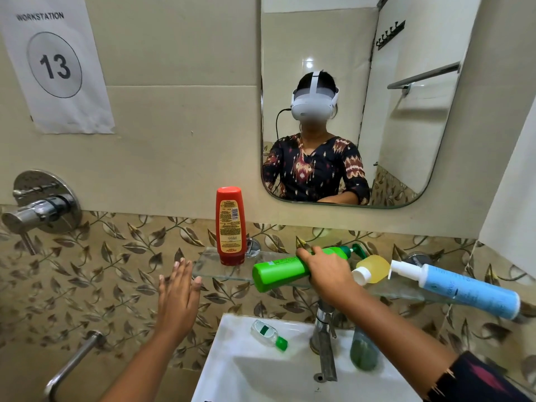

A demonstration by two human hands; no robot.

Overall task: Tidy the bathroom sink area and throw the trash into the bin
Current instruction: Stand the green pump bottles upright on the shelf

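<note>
The right hand (pixel 327 271) is closed around the green pump bottle (pixel 290 269), which lies on its side on the glass shelf (pixel 208 264); the left hand (pixel 178 297) is open and empty beside the shelf's left end. Risk: swinging the bottle upright may knock the adjacent yellow bottle (pixel 372 269) or blue spray bottle (pixel 464 288) into the sink (pixel 232 369). No bin is in view, and the forearm partly hides the tap (pixel 324 343).

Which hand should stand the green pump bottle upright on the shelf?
Right. The right hand already grips the green pump bottle lying on the glass shelf; the left hand hovers open, off to the side.
</note>
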